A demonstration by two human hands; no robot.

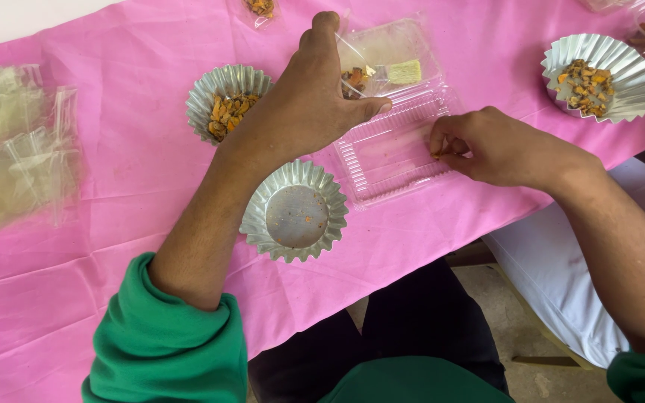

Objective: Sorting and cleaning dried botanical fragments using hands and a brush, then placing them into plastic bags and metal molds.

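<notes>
A clear hinged box is laid open on the desk, which is covered in pink cloth, at the upper middle of the frame. Its long axis is seen running from the lower edge up toward the top of the frame, tilted slightly right, with the hinge across its middle. The upper half is held by the left hand, whose fingers are spread apart, the thumb pressed on the hinge line. In that upper half a few orange-brown pieces and a pale yellow block are seen.

The right hand is rested at the right rim of the lower half; its fingers are pinched together on a small orange bit.

3 silver fluted foil cups are set about: 1 empty cup just below the left wrist, 1 filled cup at the left of the hand, and another filled cup at the upper right. Blurred clear bags are seen at the left edge.
</notes>
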